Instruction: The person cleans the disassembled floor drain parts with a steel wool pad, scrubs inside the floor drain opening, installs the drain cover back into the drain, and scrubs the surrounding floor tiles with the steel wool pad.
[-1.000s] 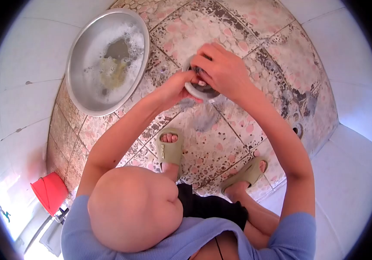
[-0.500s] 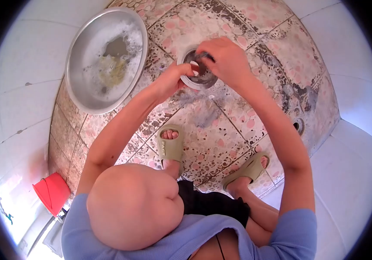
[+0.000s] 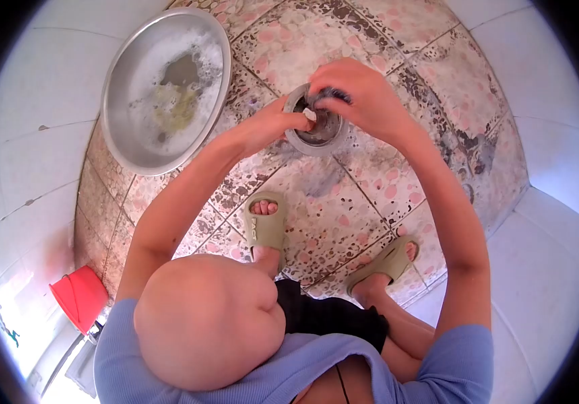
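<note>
My left hand [image 3: 272, 124] grips a small round metal bowl [image 3: 317, 147] by its left side, thumb hooked over the rim to the inside. The bowl is tilted with its mouth towards me, and its inner wall looks grey and stained. Something white, perhaps foam or a wrap, sits at the thumb tip. In my right hand [image 3: 363, 97] a dark, shiny scouring pad [image 3: 335, 94] is pinched at the bowl's upper right rim. Those fingers reach over the mouth and hide part of it.
A large metal basin [image 3: 124, 145] with foamy, yellowish water stands at the upper left. A red bucket [image 3: 82, 296] is by the left wall. Pink-speckled tiles [image 3: 370, 182] are wet in places. My feet in green slippers [image 3: 266, 225] are below the bowl.
The bowl has shifted slightly down and to the right with my left hand. My right hand has moved a little right, and more of the scouring pad shows.
</note>
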`<action>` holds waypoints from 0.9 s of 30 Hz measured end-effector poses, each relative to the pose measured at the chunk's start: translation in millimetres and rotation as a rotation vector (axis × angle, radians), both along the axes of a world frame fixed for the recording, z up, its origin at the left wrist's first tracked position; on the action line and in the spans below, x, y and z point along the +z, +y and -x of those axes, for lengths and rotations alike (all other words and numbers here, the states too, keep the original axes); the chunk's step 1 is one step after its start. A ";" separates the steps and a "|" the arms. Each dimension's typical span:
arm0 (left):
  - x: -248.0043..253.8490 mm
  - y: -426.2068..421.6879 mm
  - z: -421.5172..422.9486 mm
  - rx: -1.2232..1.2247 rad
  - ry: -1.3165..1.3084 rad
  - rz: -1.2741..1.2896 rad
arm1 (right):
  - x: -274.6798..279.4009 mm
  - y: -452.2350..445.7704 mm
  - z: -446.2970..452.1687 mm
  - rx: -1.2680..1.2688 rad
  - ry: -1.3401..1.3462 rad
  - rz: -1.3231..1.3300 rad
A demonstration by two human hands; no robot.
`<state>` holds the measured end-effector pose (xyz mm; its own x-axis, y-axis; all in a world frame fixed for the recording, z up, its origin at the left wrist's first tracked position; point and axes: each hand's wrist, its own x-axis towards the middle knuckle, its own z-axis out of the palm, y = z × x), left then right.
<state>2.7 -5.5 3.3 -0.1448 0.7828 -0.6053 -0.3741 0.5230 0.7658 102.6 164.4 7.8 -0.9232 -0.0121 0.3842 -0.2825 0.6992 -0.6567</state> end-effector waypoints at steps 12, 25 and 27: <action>17.5 -6.5 -12.3 0.113 -0.049 -0.074 | 4.8 -35.2 0.8 -0.040 0.183 -0.023; 25.7 -2.3 -4.5 0.021 0.216 -0.080 | 13.4 -29.9 5.8 -0.194 0.011 0.001; 31.0 -2.4 -8.0 -0.046 0.297 -0.072 | 21.1 -44.2 0.4 -0.103 0.034 0.030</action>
<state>10.7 -7.9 34.3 -0.2706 0.8318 -0.4847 -0.1055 0.4748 0.8738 102.3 120.2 28.8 -0.9055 0.0946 0.4137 -0.2321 0.7059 -0.6692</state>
